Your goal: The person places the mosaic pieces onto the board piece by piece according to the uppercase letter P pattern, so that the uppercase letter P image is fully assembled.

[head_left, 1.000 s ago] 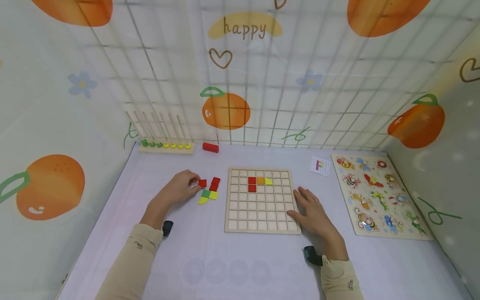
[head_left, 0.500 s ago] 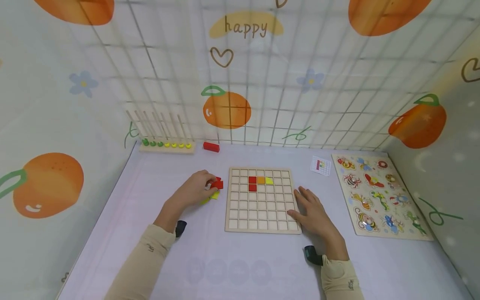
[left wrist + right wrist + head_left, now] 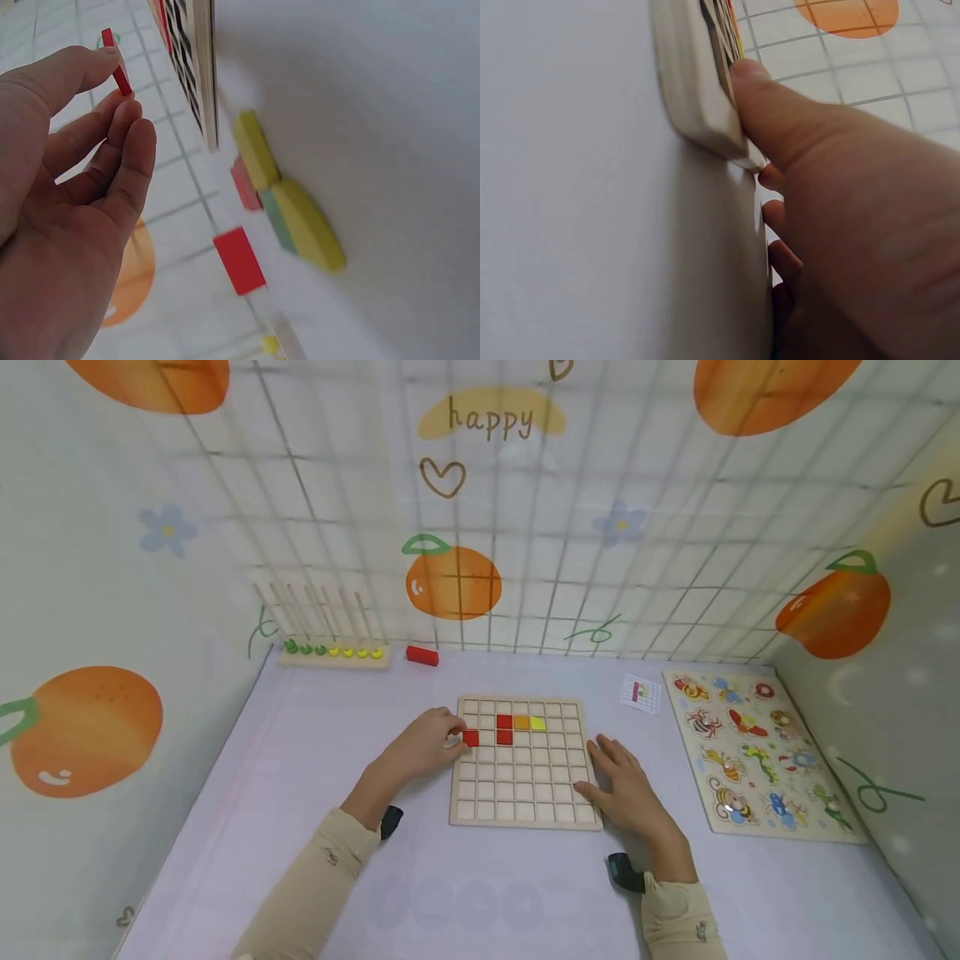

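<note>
Play corner (fruit-print cloth walls [image 3: 517, 510], insect puzzle [image 3: 757, 753]).

Wearing long beige sleeves on both arms, snug at the left cuff [image 3: 358, 831] and the right cuff [image 3: 670, 893], and creasing lightly there. Carrying small dark lettering on the left sleeve [image 3: 307, 893] and matching lettering on the right sleeve [image 3: 675, 920], too tiny for reading here. Showing a compact, near-black casing on each wrist's inner side, left casing [image 3: 391, 822] and right casing [image 3: 626, 872]. Leaving left hand [image 3: 422, 745] and right hand [image 3: 624, 787] bare.
</note>
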{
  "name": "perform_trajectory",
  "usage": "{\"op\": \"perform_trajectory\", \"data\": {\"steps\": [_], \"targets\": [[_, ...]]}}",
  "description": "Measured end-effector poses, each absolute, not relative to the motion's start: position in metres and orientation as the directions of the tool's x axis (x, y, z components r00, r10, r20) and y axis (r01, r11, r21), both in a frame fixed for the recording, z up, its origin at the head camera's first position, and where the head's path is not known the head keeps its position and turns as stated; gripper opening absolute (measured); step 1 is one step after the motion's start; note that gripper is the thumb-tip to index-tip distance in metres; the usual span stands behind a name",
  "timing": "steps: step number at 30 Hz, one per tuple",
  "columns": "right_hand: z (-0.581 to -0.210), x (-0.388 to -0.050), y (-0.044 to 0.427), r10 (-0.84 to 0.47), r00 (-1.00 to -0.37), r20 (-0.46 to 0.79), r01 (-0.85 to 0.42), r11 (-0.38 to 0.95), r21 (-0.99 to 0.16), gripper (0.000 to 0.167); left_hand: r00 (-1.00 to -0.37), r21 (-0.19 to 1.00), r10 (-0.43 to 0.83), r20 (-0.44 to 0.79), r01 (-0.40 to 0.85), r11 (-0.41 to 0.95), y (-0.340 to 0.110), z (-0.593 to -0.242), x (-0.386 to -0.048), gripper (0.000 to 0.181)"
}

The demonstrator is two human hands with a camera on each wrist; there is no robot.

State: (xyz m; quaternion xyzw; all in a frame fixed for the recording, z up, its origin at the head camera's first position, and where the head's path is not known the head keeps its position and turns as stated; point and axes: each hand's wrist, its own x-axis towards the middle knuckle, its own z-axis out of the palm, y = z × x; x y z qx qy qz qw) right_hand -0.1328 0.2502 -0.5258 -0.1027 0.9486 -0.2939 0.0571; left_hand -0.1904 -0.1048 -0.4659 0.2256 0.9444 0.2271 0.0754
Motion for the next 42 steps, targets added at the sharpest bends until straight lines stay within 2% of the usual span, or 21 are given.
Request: {"op": "perform_trajectory", "data": {"steps": [10, 20, 30, 42], "targets": [[-0.527, -0.134, 0.251, -0.217, -0.974, -0.061, -0.146, 0.814, -0.562, 0.083, -0.869, 0.437, 0.491, -0.053, 0.422, 0.794, -0.081, -0.466, -0.186, 0.031], [-0.524, -0.133, 0.250, -0.229, -0.972, -0.049, -0.162, 0.809, -0.565, 0.082, -0.892, 0.436, 0.444, -0.088, 0.366, 0.822, -0.065, -0.471, -0.181, 0.036], [-0.524, -0.132, 0.248, -0.223, -0.973, -0.055, -0.153, 0.806, -0.572, 0.082, -0.859, 0.408, 0.507, -0.068, 0.440, 0.800, -0.054, -0.478, -0.183, 0.031], [-0.523, -0.132, 0.249, -0.214, -0.975, -0.064, -0.141, 0.811, -0.568, 0.083, -0.865, 0.357, 0.494, -0.092, 0.434, 0.827, -0.048, -0.477, -0.181, 0.032]]}}
